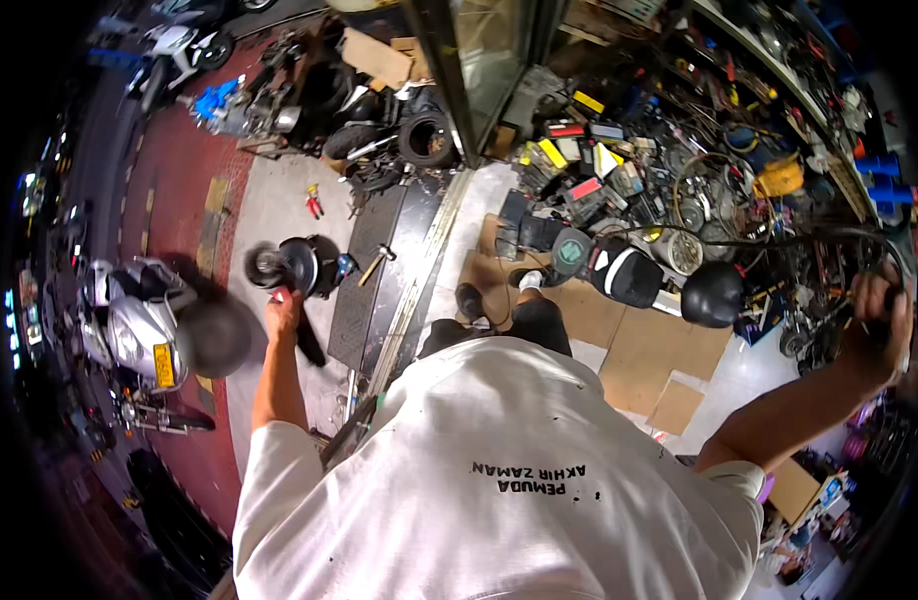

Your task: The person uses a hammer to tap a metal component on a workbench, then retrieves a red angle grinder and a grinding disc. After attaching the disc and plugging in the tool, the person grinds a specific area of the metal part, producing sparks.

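My left hand (283,312) reaches out to the left with its fingers closed. A small red piece shows at the fingertips, but what they hold cannot be made out. Just beyond it, a dark round machine part (299,265) stands on the pale floor, with a smaller blurred wheel-like part (266,265) beside it. Far to the right, my right hand (882,312) is raised, fingers curled round a dark hose (829,236) that runs leftward over the clutter. Near the round part lie a hammer (377,264) and a red-and-yellow hand tool (313,200).
Silver motorcycle (144,335) at far left. Old tyres (425,138) pile up by a glass door frame (459,90). Boxes and parts (599,160) crowd the upper right; black-and-white padded seats (634,275) stand below them. Flattened cardboard (649,345) covers floor at my right. A metal door track (404,300) crosses the floor.
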Motion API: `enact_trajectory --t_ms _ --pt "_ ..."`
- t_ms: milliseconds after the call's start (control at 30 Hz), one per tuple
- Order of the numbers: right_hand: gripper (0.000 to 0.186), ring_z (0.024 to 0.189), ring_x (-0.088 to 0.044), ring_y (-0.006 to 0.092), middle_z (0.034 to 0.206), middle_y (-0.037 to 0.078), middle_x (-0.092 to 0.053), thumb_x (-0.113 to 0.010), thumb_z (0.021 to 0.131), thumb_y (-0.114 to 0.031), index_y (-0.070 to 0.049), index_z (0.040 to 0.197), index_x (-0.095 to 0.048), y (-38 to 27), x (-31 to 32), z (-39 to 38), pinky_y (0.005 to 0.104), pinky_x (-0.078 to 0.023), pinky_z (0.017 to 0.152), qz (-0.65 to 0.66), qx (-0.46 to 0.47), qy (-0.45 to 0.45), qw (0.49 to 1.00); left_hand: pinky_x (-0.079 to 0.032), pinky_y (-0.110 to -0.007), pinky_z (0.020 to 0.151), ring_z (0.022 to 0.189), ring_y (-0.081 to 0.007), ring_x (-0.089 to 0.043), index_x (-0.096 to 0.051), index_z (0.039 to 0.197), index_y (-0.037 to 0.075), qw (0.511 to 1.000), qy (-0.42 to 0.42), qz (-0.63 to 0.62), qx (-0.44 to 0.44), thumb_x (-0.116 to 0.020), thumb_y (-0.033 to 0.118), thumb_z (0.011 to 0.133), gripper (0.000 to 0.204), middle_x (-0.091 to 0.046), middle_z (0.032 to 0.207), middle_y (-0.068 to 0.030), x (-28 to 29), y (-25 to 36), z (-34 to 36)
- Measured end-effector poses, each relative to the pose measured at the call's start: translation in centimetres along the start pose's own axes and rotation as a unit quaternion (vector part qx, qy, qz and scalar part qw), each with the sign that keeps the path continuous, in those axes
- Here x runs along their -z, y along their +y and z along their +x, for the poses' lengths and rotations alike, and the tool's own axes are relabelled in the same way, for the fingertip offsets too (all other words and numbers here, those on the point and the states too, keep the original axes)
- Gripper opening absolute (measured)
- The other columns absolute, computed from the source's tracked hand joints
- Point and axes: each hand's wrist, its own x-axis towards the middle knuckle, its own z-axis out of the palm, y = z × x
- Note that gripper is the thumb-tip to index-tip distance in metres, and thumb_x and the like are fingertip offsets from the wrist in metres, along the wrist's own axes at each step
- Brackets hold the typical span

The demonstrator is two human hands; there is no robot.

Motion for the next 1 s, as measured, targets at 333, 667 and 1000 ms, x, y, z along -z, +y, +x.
enact_trajectory --t_ms 333,667,1000 --pt "0.019 0.091 -0.070 0.0314 0.098 0.016 -0.072 -0.068 0.092 -0.011 -0.001 0.109 -0.071 20.3 -44.0 -4.5 0.0434 -0.054 0.084 -0.185 0.042 -0.362 0.913 -0.053 -0.040 0.095 0.103 -0.0276 -0.068 -0.061 0.133 -0.003 0.840 -0.230 -0.433 -0.234 -0.077 0.024 0.081 0.061 -0.070 0.118 -0.0161 0.3 17.2 -14.3" --pt "0.019 0.082 -0.068 0.0162 0.098 0.003 -0.067 -0.068 0.096 -0.021 -0.008 0.109 -0.065 25.3 -40.5 -1.4 0.0328 -0.055 0.068 0.301 -0.277 0.017 0.912 -0.056 -0.035 0.090 0.097 -0.0207 -0.070 -0.069 0.127 -0.004 0.813 -0.434 -0.294 -0.252 -0.076 0.002 0.076 0.052 -0.074 0.110 -0.0093 -10.5 30.1 -20.1" --pt "0.043 0.100 -0.071 0.0224 0.116 0.007 -0.071 -0.071 0.097 -0.033 -0.007 0.130 -0.063 27.1 -4.6 -14.9 0.0342 -0.054 0.081 0.114 -0.338 0.409 0.840 -0.053 -0.034 0.093 0.099 -0.0177 -0.066 -0.068 0.116 0.000 0.801 -0.240 -0.305 -0.456 -0.077 -0.014 0.078 0.041 -0.071 0.111 -0.0059 -22.7 48.5 -20.3"
